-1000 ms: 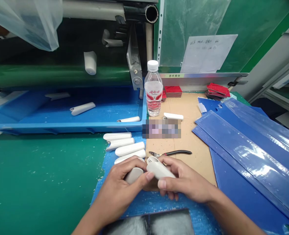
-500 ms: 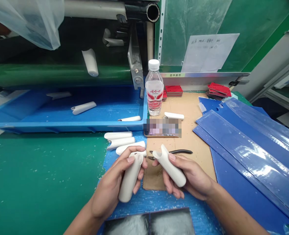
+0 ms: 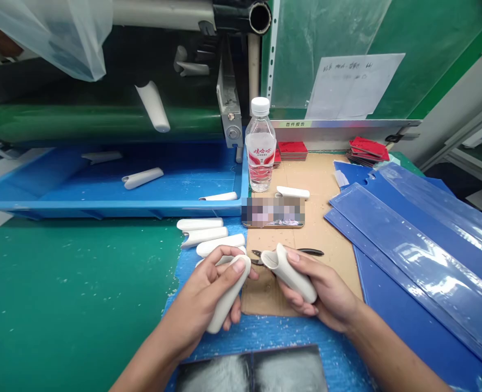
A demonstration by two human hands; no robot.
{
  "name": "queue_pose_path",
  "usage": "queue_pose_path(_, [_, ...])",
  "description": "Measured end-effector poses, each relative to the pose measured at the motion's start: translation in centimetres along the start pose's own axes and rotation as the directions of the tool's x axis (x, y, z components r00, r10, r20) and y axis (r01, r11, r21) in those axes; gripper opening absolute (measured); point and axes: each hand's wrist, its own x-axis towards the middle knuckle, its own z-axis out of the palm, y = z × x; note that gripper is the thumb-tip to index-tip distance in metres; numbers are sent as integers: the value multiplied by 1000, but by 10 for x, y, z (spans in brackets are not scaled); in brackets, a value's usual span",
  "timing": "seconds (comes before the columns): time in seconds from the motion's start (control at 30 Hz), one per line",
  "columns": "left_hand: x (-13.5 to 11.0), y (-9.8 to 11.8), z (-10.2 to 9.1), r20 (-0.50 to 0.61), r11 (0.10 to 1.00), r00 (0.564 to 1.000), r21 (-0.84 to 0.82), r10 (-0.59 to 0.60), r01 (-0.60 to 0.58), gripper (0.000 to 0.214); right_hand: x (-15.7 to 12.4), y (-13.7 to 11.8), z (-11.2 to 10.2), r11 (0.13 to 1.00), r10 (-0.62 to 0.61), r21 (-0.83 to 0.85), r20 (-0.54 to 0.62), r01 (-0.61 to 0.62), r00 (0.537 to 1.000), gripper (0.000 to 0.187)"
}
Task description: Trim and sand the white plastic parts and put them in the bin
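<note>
Your left hand point(image 3: 202, 305) was closed around a white plastic tube point(image 3: 228, 301), fingers curled under it and thumb pressed near its upper end, a firm grasp that left that end free. Your right hand point(image 3: 320, 288) gripped a second white tube point(image 3: 292, 277) between thumb and fingers, its scooped end point(image 3: 270, 259) turned toward the first tube, close but not touching, so both ends sat in plain view between your hands. Just past your left knuckles, more white tubes point(image 3: 200, 224) lay side by side on a blue foam mat point(image 3: 281, 332), within easy reach. Small cutters point(image 3: 311, 251) lay partly hidden behind the right-hand tube on a cardboard sheet point(image 3: 326, 218). Beyond stood a water bottle point(image 3: 260, 147) and a blue tray point(image 3: 102, 209) holding loose tubes; blue plastic sheets point(image 3: 408, 245) lay to your right, clear of your hands.
</note>
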Motion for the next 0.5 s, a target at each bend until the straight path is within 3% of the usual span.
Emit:
queue_pose_path(0.33, [1,1,1,-36,992,999,-124,-1,-4,31,5,5,-1,998,56,-21,-82,-58,995,40])
queue_pose_path(0.5, [-1,1,0,-25,1000,1000,-12,0,0,36,3,3,0,996,40,-78,-45,-43,998,34])
